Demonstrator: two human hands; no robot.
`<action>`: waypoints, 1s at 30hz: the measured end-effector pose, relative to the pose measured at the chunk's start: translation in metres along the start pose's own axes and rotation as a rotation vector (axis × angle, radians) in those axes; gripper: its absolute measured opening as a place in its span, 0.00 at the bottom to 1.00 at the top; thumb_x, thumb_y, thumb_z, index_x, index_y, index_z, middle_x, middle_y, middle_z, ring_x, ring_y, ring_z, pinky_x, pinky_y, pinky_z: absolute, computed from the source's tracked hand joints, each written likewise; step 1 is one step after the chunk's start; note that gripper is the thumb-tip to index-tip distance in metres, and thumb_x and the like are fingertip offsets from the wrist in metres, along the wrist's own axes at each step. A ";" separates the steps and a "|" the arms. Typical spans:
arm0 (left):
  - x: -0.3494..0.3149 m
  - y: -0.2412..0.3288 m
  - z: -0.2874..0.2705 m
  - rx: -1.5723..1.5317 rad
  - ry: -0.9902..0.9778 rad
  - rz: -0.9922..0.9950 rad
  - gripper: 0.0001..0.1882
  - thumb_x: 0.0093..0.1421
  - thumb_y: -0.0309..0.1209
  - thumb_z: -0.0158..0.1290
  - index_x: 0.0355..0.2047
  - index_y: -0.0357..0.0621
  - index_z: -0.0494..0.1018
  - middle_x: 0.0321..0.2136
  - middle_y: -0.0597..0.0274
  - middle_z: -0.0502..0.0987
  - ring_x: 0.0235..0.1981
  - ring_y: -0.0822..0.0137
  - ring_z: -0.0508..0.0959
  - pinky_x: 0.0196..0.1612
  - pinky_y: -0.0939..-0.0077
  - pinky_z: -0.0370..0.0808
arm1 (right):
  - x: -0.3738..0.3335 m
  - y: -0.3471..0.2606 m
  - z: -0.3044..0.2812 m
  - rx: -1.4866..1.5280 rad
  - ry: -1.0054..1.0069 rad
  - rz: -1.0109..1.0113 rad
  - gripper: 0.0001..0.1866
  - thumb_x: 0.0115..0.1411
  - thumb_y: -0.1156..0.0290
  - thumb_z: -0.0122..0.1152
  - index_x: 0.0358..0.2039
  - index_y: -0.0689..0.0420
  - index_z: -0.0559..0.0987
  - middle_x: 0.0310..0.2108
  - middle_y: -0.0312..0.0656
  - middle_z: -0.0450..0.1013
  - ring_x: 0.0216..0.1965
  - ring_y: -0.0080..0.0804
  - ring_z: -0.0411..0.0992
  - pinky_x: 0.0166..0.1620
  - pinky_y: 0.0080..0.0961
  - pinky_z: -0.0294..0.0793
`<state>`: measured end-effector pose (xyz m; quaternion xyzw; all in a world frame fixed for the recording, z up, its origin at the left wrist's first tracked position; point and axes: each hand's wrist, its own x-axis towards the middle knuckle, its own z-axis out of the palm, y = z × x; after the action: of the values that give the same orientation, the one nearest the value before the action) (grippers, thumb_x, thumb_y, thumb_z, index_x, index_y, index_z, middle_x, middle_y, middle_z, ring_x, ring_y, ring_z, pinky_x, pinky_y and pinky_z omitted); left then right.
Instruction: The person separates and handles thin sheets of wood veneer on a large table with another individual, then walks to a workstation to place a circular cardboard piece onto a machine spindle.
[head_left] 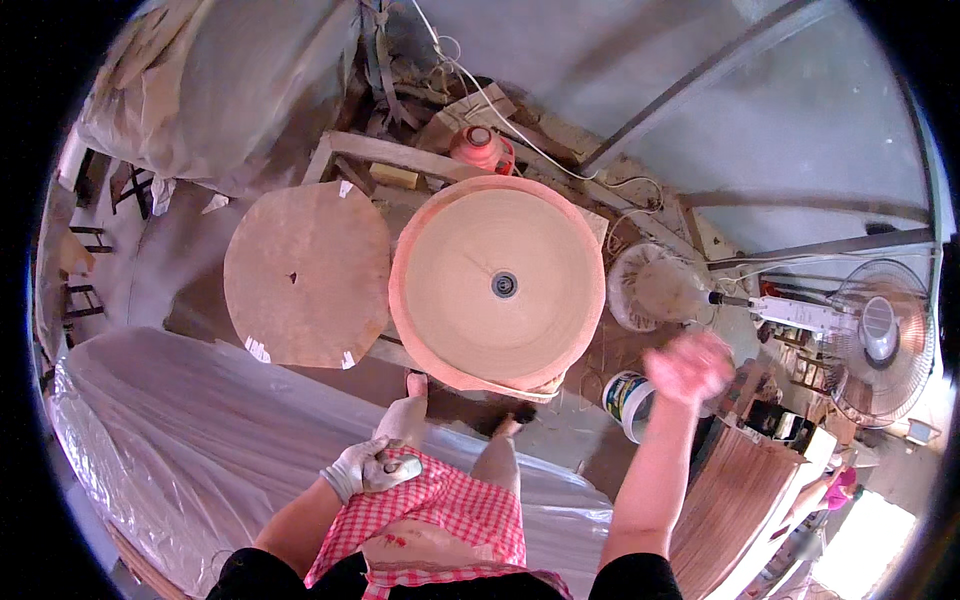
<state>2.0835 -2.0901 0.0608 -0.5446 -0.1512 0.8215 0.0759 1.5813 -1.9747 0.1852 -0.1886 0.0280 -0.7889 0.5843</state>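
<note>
My left hand (pixel 362 471), in a pale glove, is held in front of the red checked apron. Its fingers are closed round a small whitish object (pixel 404 468) with a rounded edge, whose kind I cannot make out. My bare right hand (pixel 690 368) is raised at the right, smeared by motion, near a white bucket (pixel 632 410). Ahead of me lies a large round tan disc (pixel 460 240) with a pinkish rim and a dark round hub (pixel 504 285) at its centre. Neither hand touches it.
A flat brown round board (pixel 308 275) with a small centre hole lies left of the disc. Plastic sheeting (pixel 200 430) covers something long near me. A standing fan (pixel 880 335), a stack of brown sheets (pixel 735 500) and a red jug-like container (pixel 478 148) stand around.
</note>
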 end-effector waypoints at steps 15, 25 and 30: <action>0.029 -0.001 -0.065 -0.249 0.002 0.004 0.15 0.73 0.37 0.37 0.51 0.42 0.66 0.35 0.48 0.74 0.36 0.52 0.78 0.58 0.37 0.68 | 0.116 0.136 -0.018 -1.855 0.499 0.607 0.21 0.66 0.67 0.53 0.59 0.54 0.71 0.53 0.49 0.73 0.49 0.45 0.74 0.53 0.48 0.71; 0.000 -0.010 -0.056 -0.338 -0.004 -0.047 0.20 0.70 0.39 0.44 0.59 0.44 0.62 0.40 0.45 0.74 0.47 0.51 0.76 0.54 0.45 0.73 | 0.073 0.184 0.019 -0.098 0.496 0.389 0.19 0.66 0.74 0.50 0.57 0.54 0.74 0.53 0.48 0.74 0.53 0.42 0.73 0.60 0.51 0.66; 0.037 -0.040 -0.120 0.130 -0.197 0.168 0.20 0.70 0.38 0.43 0.60 0.46 0.61 0.44 0.42 0.73 0.47 0.48 0.76 0.56 0.44 0.72 | 0.062 0.206 0.023 -1.207 0.621 0.771 0.18 0.67 0.74 0.50 0.56 0.60 0.73 0.52 0.52 0.73 0.53 0.42 0.72 0.57 0.48 0.69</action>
<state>2.1776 -2.0219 -0.0021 -0.4659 -0.0583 0.8825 0.0268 1.7611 -2.0930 0.1688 -0.2212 0.6783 -0.3951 0.5787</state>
